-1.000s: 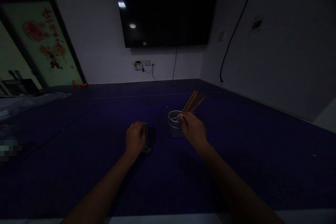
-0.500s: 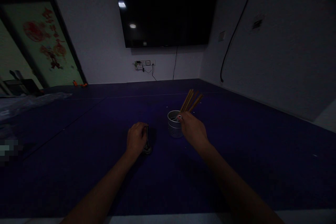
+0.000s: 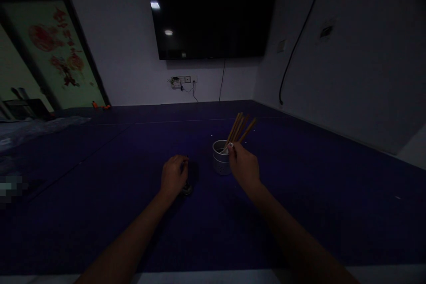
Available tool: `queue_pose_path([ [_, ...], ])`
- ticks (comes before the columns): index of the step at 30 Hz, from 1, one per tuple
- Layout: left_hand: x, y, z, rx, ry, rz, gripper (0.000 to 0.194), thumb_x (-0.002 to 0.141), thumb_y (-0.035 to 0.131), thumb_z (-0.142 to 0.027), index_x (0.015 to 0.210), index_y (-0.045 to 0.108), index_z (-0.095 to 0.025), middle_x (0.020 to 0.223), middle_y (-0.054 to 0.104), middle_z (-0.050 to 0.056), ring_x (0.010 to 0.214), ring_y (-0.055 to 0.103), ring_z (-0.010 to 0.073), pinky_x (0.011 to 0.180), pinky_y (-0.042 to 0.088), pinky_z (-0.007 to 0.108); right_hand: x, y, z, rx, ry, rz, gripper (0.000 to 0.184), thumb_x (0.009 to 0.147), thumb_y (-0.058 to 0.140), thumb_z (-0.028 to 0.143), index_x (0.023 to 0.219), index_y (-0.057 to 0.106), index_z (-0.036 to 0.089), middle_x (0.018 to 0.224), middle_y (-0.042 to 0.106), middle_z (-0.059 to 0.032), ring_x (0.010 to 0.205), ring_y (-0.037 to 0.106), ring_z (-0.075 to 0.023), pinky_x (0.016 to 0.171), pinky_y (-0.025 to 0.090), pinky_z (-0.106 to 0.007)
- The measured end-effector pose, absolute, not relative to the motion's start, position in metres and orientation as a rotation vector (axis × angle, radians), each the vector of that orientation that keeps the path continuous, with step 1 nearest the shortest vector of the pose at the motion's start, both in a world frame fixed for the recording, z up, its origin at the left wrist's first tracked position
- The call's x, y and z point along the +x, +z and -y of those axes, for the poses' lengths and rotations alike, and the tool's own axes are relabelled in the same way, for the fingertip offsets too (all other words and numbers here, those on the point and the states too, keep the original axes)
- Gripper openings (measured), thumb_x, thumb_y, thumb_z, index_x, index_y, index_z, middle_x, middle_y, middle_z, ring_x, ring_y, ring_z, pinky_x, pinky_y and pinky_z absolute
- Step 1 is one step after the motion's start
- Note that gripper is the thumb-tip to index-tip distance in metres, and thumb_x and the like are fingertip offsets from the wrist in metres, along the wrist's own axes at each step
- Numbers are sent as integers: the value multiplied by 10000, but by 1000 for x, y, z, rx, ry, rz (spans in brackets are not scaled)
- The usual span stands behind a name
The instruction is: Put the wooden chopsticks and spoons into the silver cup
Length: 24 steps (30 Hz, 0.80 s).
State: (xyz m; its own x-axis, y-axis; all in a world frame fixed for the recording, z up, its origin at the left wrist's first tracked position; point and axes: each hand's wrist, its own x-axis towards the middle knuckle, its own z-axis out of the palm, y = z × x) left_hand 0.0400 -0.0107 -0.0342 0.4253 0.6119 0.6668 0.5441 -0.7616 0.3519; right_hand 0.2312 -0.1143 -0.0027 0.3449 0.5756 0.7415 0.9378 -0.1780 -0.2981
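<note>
My left hand [image 3: 173,174] is closed around the handle of what looks like a metal spoon [image 3: 187,188]. The spoon stands upright, its dark rounded end down on the purple surface, and most of its handle is behind my fingers. To the right stands a grey metal utensil holder [image 3: 221,165] with an open rim. Several wooden chopsticks [image 3: 240,126] lean out of it to the right. My right hand [image 3: 245,165] is at the holder's right rim, thumb and finger pinched on a slim, pale-ended utensil [image 3: 230,145]; its lower part slants into the holder.
The purple surface [image 3: 133,226] reaches to the back wall. Crumpled clear plastic [image 3: 43,128] lies at the left, with small orange items [image 3: 100,106] farther back. A television [image 3: 213,13] hangs above wall sockets [image 3: 187,79]. A black cable [image 3: 299,40] runs down the right wall.
The chopsticks have swung a little left and more upright in the holder. My right hand has shifted slightly with the slim utensil. My left hand has stayed nearly still on the spoon.
</note>
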Motion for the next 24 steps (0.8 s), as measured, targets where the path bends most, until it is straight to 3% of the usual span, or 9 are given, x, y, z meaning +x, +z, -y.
queue_pose_path([
  [11,41,-32,13,2564,1240,-1050,204,831,444,-190,881,641,-171,883,675,69,852,625,192,762,485,336,233,-4,112,-1813,-577,1482,344,943,315,326,868,622,189,819,681,-77,768,631,-196,664,434,-291],
  [19,40,-33,13,2569,1243,-1050,220,831,440,-204,883,652,-182,856,681,63,834,627,187,778,487,344,233,-8,111,-1845,-553,1481,340,934,347,341,841,646,208,812,668,-75,765,622,-183,651,442,-277],
  [24,40,-33,12,2565,1246,-1035,214,831,445,-211,883,651,-188,857,682,56,835,628,183,768,487,333,234,-9,112,-1711,-482,1423,315,907,408,404,1047,616,213,939,673,-69,848,627,-197,706,465,-307],
])
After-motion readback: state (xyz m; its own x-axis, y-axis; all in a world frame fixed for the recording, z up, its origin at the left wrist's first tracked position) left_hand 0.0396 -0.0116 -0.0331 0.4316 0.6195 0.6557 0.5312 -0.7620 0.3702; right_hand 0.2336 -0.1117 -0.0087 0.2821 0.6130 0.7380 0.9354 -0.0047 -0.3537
